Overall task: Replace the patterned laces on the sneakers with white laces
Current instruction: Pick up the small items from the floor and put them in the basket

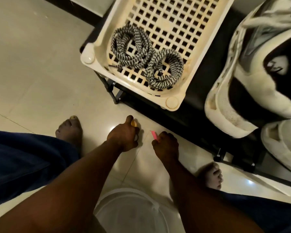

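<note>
Two coils of black-and-white patterned laces (pixel 146 59) lie in the near corner of a cream plastic lattice tray (pixel 175 17). Black-and-white sneakers (pixel 252 78) sit on a low dark rack at the right, one with white laces showing at the top, a second (pixel 282 145) below it. My left hand (pixel 124 137) hangs low over the floor, fingers curled round a small yellow object (pixel 134 123). Just to its right, my right hand (pixel 165 143) pinches a small pink object (pixel 154 135). Both hands are apart from the laces and the sneakers.
The tray rests on a dark metal-framed rack (pixel 196 98) above a glossy tiled floor (pixel 32 73). My bare feet (pixel 71 130) stand on the tiles, with blue clothing at both sides. A translucent round container (pixel 133 212) sits on the floor between my arms.
</note>
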